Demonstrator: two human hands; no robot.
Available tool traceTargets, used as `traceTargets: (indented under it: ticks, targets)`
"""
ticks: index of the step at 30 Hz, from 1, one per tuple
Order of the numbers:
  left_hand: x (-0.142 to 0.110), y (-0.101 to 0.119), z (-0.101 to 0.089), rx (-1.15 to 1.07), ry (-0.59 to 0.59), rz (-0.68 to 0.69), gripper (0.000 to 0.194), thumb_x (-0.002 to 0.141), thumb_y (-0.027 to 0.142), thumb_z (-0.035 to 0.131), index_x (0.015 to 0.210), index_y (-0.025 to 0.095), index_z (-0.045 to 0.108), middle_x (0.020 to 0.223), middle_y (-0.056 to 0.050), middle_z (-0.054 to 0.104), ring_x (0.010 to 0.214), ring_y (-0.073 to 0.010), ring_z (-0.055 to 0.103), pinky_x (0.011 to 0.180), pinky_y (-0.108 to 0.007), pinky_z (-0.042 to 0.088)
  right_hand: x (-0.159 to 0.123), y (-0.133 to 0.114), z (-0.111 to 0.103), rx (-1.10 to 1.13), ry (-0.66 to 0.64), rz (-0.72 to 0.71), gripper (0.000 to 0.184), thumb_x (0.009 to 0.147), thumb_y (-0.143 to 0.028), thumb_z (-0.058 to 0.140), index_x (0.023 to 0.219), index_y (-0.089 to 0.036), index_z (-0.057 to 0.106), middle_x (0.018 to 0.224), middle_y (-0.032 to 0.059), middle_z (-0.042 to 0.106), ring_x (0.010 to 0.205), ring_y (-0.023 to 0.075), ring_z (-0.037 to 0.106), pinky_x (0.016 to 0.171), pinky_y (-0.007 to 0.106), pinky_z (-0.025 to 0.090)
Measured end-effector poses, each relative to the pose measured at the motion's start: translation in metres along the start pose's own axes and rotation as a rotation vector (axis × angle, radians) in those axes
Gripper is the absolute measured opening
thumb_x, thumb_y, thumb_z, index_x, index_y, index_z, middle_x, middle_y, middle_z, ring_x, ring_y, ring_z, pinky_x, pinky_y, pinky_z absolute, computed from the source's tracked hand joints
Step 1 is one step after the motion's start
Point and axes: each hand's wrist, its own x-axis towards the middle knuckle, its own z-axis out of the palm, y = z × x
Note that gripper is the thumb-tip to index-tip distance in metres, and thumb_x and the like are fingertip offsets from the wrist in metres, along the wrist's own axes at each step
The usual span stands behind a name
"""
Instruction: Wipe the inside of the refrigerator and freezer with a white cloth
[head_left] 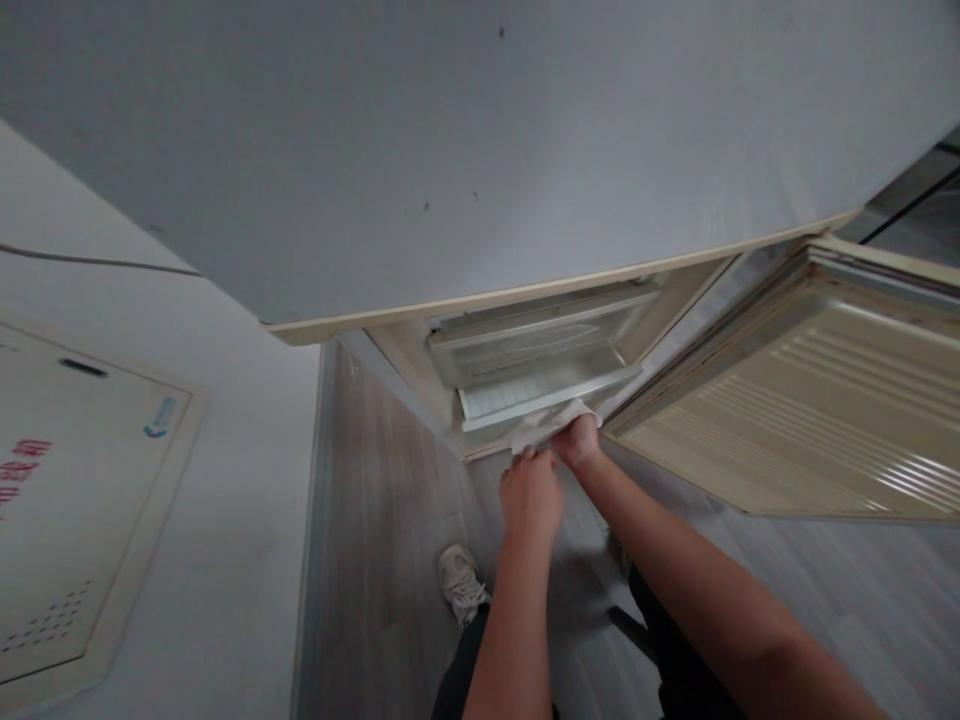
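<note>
I look down the front of a refrigerator. Its lower compartment is open and shows a clear plastic drawer (pixel 525 345) above a white shelf edge (pixel 517 400). Both my hands reach to the compartment's bottom front edge. My right hand (pixel 577 440) is closed on a white cloth (pixel 541 425) that lies on that edge. My left hand (pixel 531 492) is just beside it, fingers curled onto the same cloth.
The open lower door (pixel 810 410) swings out to the right, its ribbed cream inner face up. The closed upper door (pixel 450 140) fills the top. A white wall with a panel (pixel 75 500) stands left. Grey wood floor (pixel 382 520) and my shoe (pixel 461 583) lie below.
</note>
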Motion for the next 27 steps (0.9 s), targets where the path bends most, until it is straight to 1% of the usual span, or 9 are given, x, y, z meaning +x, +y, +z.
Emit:
traceTargets:
  ticks: [4, 6, 9, 12, 16, 19, 23, 26, 27]
  targets:
    - [0.001, 0.002, 0.0, 0.015, 0.188, -0.035, 0.028, 0.094, 0.019, 0.05, 0.118, 0.02, 0.065, 0.128, -0.012, 0.063, 0.122, -0.0294, 0.057, 0.097, -0.041, 0.05, -0.049, -0.004, -0.044, 0.006, -0.015, 0.148, 0.015, 0.071, -0.024, 0.048, 0.074, -0.025, 0.063, 0.072, 0.0048, 0.07, 0.09, 0.0292, 0.072, 0.076, 0.043, 0.06]
    - [0.0, 0.003, 0.004, 0.048, 0.191, -0.019, 0.033, 0.094, 0.021, 0.053, 0.126, 0.02, 0.061, 0.137, -0.013, 0.059, 0.131, -0.0302, 0.051, 0.103, -0.043, 0.047, -0.07, -0.004, -0.055, -0.007, 0.012, 0.183, 0.017, 0.071, -0.027, 0.05, 0.077, -0.026, 0.066, 0.076, 0.0056, 0.072, 0.094, 0.0306, 0.072, 0.077, 0.045, 0.061]
    - [-0.002, 0.004, 0.008, 0.134, 0.01, -0.001, 0.033, 0.097, 0.023, 0.051, 0.128, 0.019, 0.06, 0.136, -0.014, 0.06, 0.132, -0.0304, 0.052, 0.107, -0.045, 0.044, -0.09, -0.004, -0.057, -0.028, 0.008, 0.223, 0.02, 0.069, -0.031, 0.054, 0.082, -0.026, 0.068, 0.078, 0.0061, 0.073, 0.094, 0.0318, 0.073, 0.077, 0.047, 0.062]
    - [0.0, 0.002, 0.011, 0.181, -0.162, -0.001, 0.033, 0.098, 0.019, 0.044, 0.124, 0.019, 0.063, 0.125, -0.013, 0.066, 0.121, -0.0284, 0.061, 0.101, -0.043, 0.048, -0.098, -0.002, -0.055, -0.03, -0.045, 0.247, 0.025, 0.067, -0.035, 0.059, 0.086, -0.024, 0.069, 0.079, 0.0065, 0.074, 0.093, 0.0321, 0.074, 0.078, 0.048, 0.063]
    - [0.003, 0.0, 0.011, 0.19, -0.228, -0.011, 0.038, 0.097, 0.013, 0.037, 0.121, 0.02, 0.065, 0.123, -0.011, 0.068, 0.117, -0.027, 0.064, 0.095, -0.04, 0.052, -0.1, 0.001, -0.064, -0.018, -0.018, 0.282, 0.029, 0.066, -0.037, 0.063, 0.09, -0.023, 0.07, 0.078, 0.0056, 0.075, 0.091, 0.0308, 0.075, 0.078, 0.046, 0.064]
    - [0.005, 0.0, 0.013, 0.202, -0.257, -0.011, 0.038, 0.096, 0.012, 0.038, 0.121, 0.02, 0.065, 0.125, -0.012, 0.067, 0.118, -0.0273, 0.064, 0.095, -0.04, 0.052, -0.103, 0.005, -0.077, -0.018, 0.044, 0.324, 0.029, 0.067, -0.038, 0.065, 0.091, -0.022, 0.069, 0.076, 0.0057, 0.075, 0.087, 0.0309, 0.075, 0.074, 0.046, 0.064]
    - [0.006, -0.002, 0.015, 0.211, -0.303, -0.001, 0.038, 0.096, 0.013, 0.038, 0.122, 0.019, 0.065, 0.121, -0.012, 0.069, 0.116, -0.0276, 0.066, 0.094, -0.041, 0.054, -0.105, 0.005, -0.098, -0.046, 0.226, 0.192, 0.027, 0.072, -0.042, 0.06, 0.092, -0.024, 0.065, 0.074, 0.0057, 0.073, 0.075, 0.0296, 0.074, 0.062, 0.047, 0.063]
    - [0.006, -0.002, 0.016, 0.218, -0.312, 0.006, 0.04, 0.098, 0.013, 0.035, 0.123, 0.018, 0.064, 0.121, -0.013, 0.07, 0.116, -0.0278, 0.067, 0.095, -0.042, 0.055, -0.095, -0.012, -0.114, -0.126, 0.472, -0.056, 0.026, 0.075, -0.045, 0.055, 0.092, -0.026, 0.06, 0.075, 0.0027, 0.071, 0.066, 0.0253, 0.071, 0.057, 0.043, 0.062]
    - [0.005, -0.002, 0.016, 0.221, -0.314, 0.007, 0.04, 0.098, 0.012, 0.035, 0.124, 0.017, 0.064, 0.121, -0.013, 0.07, 0.117, -0.0282, 0.067, 0.095, -0.042, 0.055, -0.09, -0.022, -0.117, -0.179, 0.506, -0.162, 0.028, 0.075, -0.047, 0.053, 0.093, -0.027, 0.059, 0.076, 0.0022, 0.07, 0.066, 0.0242, 0.071, 0.057, 0.042, 0.062]
